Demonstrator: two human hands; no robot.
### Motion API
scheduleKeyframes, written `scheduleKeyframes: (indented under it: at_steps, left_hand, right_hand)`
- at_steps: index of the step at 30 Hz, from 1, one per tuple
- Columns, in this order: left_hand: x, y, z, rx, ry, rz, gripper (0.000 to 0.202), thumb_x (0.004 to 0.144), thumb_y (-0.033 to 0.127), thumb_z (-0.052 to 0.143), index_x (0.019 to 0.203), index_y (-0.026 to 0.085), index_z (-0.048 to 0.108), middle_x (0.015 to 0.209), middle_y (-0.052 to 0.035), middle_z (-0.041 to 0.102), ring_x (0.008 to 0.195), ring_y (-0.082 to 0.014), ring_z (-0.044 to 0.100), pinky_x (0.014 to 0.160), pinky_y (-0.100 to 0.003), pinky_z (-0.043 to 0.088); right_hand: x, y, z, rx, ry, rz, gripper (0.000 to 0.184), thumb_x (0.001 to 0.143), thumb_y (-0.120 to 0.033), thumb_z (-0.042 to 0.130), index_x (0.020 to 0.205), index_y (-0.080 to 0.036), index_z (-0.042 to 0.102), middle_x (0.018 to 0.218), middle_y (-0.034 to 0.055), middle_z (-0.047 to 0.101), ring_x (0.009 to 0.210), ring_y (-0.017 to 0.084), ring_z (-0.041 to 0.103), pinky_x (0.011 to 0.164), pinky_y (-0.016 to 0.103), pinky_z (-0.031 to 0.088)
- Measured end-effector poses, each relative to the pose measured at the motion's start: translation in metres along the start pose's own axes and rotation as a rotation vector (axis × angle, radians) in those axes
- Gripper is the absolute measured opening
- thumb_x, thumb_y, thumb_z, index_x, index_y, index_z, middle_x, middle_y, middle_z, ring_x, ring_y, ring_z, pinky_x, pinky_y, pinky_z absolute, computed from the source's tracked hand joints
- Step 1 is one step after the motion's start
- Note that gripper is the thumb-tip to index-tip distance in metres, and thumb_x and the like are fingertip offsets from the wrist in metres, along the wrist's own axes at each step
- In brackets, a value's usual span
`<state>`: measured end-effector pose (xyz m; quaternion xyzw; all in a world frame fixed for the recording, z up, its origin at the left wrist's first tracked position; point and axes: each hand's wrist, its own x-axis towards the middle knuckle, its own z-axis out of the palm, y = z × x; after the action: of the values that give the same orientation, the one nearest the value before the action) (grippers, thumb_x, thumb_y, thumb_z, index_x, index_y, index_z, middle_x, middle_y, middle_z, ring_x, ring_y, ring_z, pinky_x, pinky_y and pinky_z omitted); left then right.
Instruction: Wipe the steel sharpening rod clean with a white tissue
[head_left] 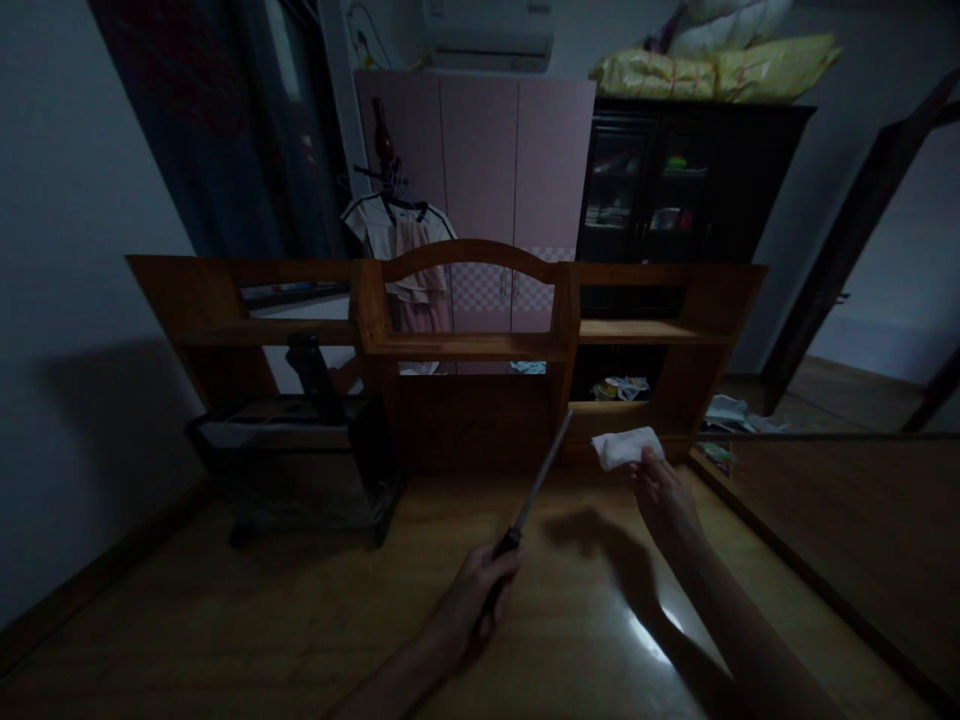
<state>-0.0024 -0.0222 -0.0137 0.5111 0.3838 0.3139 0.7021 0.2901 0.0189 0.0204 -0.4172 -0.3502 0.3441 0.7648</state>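
My left hand is closed around the dark handle of what looks like a sharpening steel, a long thin metal rod pointing up and away to the right. To its right, my right hand pinches a folded white tissue by its near edge. The tissue is raised above the wooden surface, apart from the steel's tip. On the left stands a dark knife holder with a black-handled knife in its top.
A wooden shelf unit runs along the far edge of the surface. A raised wooden edge borders the right side, and a wall the left. Behind are a pink wardrobe, a dark cabinet and hanging clothes.
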Motion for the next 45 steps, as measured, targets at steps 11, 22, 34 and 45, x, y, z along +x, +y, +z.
scheduleKeyframes:
  at_steps: [11, 22, 34, 45]
  left_hand:
    - [-0.005, 0.002, 0.000, -0.194, -0.174, 0.135, 0.042, 0.085, 0.056, 0.036, 0.088, 0.015, 0.030, 0.063, 0.0016, 0.036, 0.041, -0.0069, 0.038, 0.033, -0.019, 0.030]
    - [0.002, -0.008, -0.011, -0.120, -0.131, 0.290, 0.036, 0.088, 0.043, 0.042, 0.109, 0.017, 0.029, 0.068, 0.0028, 0.037, 0.038, -0.0029, 0.031, 0.035, -0.017, 0.022]
    - [-0.008, 0.001, -0.010, -0.161, -0.127, 0.052, 0.025, 0.079, 0.024, 0.049, 0.098, 0.013, 0.038, 0.063, 0.0013, 0.032, 0.047, -0.0035, 0.027, 0.038, -0.016, 0.016]
    - [-0.010, -0.004, -0.002, -0.018, 0.095, 0.257, 0.044, 0.081, 0.026, 0.050, 0.119, 0.022, 0.030, 0.070, 0.0015, 0.032, 0.048, -0.0036, 0.029, 0.040, -0.016, 0.023]
  right_hand:
    - [-0.083, 0.020, 0.072, 0.005, -0.730, 0.305, 0.032, 0.097, -0.034, 0.041, 0.091, -0.007, 0.057, 0.081, 0.0134, 0.052, 0.074, 0.020, 0.051, 0.062, 0.029, 0.039]
    - [-0.088, 0.021, 0.074, 0.006, -0.769, 0.268, 0.028, 0.097, -0.031, 0.042, 0.100, -0.008, 0.058, 0.093, 0.0153, 0.053, 0.087, 0.024, 0.051, 0.071, 0.034, 0.042]
    - [-0.108, 0.027, 0.081, 0.004, -0.764, 0.344, 0.020, 0.090, -0.029, 0.055, 0.093, -0.010, 0.060, 0.085, 0.0100, 0.054, 0.075, 0.016, 0.050, 0.063, 0.024, 0.040]
    - [-0.096, 0.031, 0.074, -0.043, -0.625, 0.194, 0.019, 0.089, -0.027, 0.056, 0.086, -0.009, 0.061, 0.082, 0.0102, 0.054, 0.073, 0.017, 0.050, 0.065, 0.026, 0.041]
